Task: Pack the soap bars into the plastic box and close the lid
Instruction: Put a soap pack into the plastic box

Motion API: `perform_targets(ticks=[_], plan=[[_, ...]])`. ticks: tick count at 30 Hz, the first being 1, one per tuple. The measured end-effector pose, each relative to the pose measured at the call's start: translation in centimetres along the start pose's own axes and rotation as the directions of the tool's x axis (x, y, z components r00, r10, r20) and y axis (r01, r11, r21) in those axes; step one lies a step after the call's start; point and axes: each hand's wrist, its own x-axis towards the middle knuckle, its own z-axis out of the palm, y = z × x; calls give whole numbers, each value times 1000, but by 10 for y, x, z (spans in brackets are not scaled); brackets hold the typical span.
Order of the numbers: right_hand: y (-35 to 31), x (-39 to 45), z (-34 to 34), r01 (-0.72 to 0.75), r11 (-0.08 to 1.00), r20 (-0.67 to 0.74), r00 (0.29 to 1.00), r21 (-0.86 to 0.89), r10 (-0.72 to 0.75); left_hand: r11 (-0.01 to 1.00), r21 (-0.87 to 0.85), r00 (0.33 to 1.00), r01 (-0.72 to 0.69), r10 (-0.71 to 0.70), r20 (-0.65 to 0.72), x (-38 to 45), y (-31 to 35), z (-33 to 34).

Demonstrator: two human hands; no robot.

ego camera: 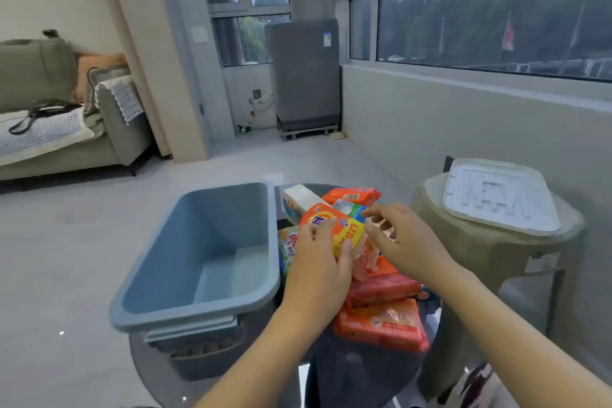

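An empty blue plastic box [172, 281] stands open on the left of a round dark glass table [364, 371]. To its right lies a pile of wrapped soap bars, mostly orange packs [381, 325], with a white bar [298, 197] at the back. My left hand [319, 262] grips an orange and yellow soap pack [334, 225] on top of the pile. My right hand [404, 242] touches the same pack's right end with spread fingers. The white lid [500, 197] lies on a beige stool at the right.
The beige stool [490, 262] stands close to the table's right side, by a low wall under windows. A grey appliance [306, 76] is at the back, a sofa [59, 116] at far left. Light tiled floor lies between.
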Motion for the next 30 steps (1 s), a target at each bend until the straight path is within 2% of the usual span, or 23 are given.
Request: perform_targets(ticks=[3, 6, 10, 15, 18, 24, 30], plan=[[8, 13, 10, -89, 991, 8, 996, 103, 89, 996, 15, 995, 92, -91, -51, 9, -12, 10], [10, 18, 21, -244, 926, 120, 969, 287, 218, 989, -62, 988, 135, -139, -67, 13, -23, 19], [10, 24, 29, -231, 942, 171, 966, 242, 193, 945, -231, 970, 230, -242, -27, 22, -32, 25], [16, 23, 34, -364, 827, 203, 931, 428, 304, 902, -324, 956, 285, -290, 32, 25, -25, 31], [15, 18, 33, -356, 748, 168, 933, 561, 318, 906, -322, 960, 275, -275, 47, 23, -19, 33], [6, 1, 15, -330, 559, 122, 918, 760, 377, 873, -443, 978, 205, -200, 58, 20, 2, 23], [-30, 0, -12, -171, 427, 41, 954, 888, 296, 727, -678, 988, 107, -155, -10, 30, 30, -18]])
